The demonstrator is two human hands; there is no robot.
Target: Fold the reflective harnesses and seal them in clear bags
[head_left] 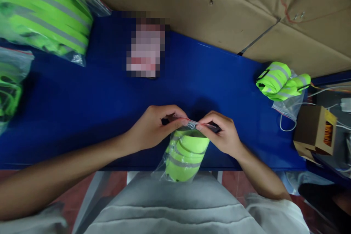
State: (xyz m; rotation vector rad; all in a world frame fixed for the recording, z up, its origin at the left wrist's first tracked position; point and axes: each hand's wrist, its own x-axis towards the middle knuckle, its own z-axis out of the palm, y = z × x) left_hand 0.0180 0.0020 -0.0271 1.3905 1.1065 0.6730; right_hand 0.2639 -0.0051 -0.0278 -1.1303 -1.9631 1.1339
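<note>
A clear zip bag (170,150) hangs at the table's front edge, close to my body. Inside it sits a rolled neon-yellow reflective strap (189,157) with grey stripes. My left hand (156,124) pinches the left part of the bag's red-lined top between thumb and fingers. On the right part of the same top edge, my right hand (222,131) pinches with thumb and forefinger. Between the two hands a short stretch of the red seal line shows. Whether the seal is fully closed I cannot tell.
Large bags of neon straps (55,18) lie at the left of the blue table (219,73). At the right are loose rolled straps (276,78) on a plastic bag, a small cardboard box (309,128) and cables. A blurred-out item (145,49) lies near the back cardboard wall (192,7).
</note>
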